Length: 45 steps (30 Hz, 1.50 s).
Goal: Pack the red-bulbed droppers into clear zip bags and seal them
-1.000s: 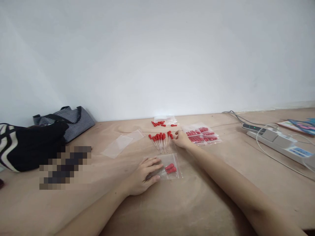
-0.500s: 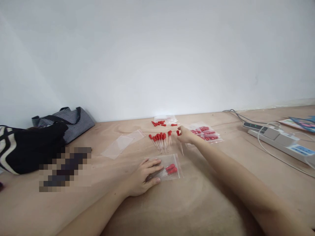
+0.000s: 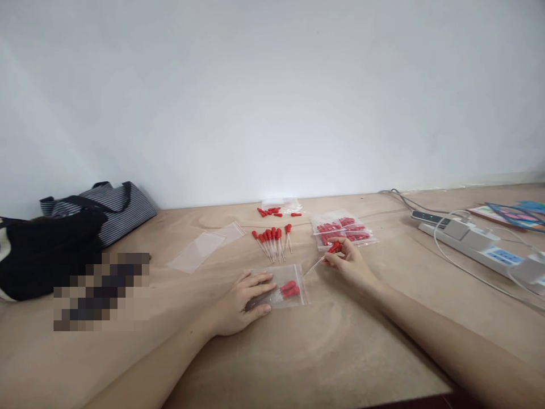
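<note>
My left hand (image 3: 247, 301) lies with fingers spread on a clear zip bag (image 3: 279, 304), pressing it to the table. Inside that bag are red-bulbed droppers (image 3: 290, 288), their bulbs toward its zip end on the right. My right hand (image 3: 347, 261) pinches a dropper (image 3: 334, 247) by its red bulb, its clear tip pointing down and left toward the bag's opening. Beyond the bag lies a fanned row of loose droppers (image 3: 272, 236), bulbs away from me. Past my right hand is a stack of zip bags filled with droppers (image 3: 340, 227).
Flat zip bags (image 3: 198, 253) lie on the left. At the back are loose red bulbs (image 3: 268, 212) beside a plastic bag with clear tubes (image 3: 283, 203). Dark and striped bags (image 3: 131, 199) stand far left. A power strip (image 3: 472, 241) with cables lies on the right.
My right hand has come nearer and to the right with the dropper, which has swung from hanging down to slanting toward the bag. My left hand stays on the bag. The view has shifted slightly.
</note>
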Each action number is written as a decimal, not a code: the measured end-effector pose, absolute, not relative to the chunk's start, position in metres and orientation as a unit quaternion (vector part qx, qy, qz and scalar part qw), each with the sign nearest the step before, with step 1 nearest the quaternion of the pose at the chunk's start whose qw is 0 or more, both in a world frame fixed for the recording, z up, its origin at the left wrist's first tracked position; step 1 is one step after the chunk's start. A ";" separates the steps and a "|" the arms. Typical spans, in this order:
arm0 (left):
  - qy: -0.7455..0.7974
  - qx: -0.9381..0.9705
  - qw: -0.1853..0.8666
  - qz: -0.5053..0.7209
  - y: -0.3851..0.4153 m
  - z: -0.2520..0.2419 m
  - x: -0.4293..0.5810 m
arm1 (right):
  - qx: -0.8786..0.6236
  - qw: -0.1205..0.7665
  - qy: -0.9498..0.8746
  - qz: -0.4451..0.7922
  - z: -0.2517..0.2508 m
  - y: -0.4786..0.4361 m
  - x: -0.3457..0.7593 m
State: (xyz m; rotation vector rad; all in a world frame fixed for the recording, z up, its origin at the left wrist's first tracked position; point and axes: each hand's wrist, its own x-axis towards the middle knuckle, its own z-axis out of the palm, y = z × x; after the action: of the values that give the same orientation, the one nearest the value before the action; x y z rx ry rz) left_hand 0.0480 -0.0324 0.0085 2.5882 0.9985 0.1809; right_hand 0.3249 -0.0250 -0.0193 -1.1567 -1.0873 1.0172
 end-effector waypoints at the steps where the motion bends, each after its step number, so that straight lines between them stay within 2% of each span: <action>1: 0.353 0.916 0.180 0.064 -0.032 0.009 0.048 | -0.496 0.587 -0.471 0.433 -0.020 -0.024 0.325; 10: 0.349 0.916 0.182 0.071 -0.033 0.010 0.049 | -0.479 0.616 -0.426 0.458 -0.027 -0.022 0.311; 18: 0.348 0.914 0.188 0.091 -0.034 0.010 0.050 | -0.471 0.462 -0.541 0.522 -0.020 -0.033 0.298; 31: 0.331 0.922 0.184 0.086 -0.032 0.010 0.050 | -0.440 0.347 -0.637 0.530 -0.018 -0.011 0.282; 37: 0.345 0.916 0.188 0.081 -0.035 0.013 0.051 | -0.486 0.366 -0.626 0.488 -0.023 -0.009 0.276; 42: 0.350 0.913 0.185 0.101 -0.034 0.014 0.048 | -0.516 0.317 -0.626 0.492 -0.014 0.002 0.290; 45: 0.342 0.916 0.186 0.093 -0.032 0.011 0.047 | -0.574 0.350 -0.626 0.395 -0.007 0.026 0.299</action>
State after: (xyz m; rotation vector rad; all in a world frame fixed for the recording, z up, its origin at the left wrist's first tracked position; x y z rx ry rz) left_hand 0.0471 -0.0323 0.0115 2.5810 0.9643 0.2611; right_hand 0.2987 0.0260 -0.0066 -1.4861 -1.6223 1.0231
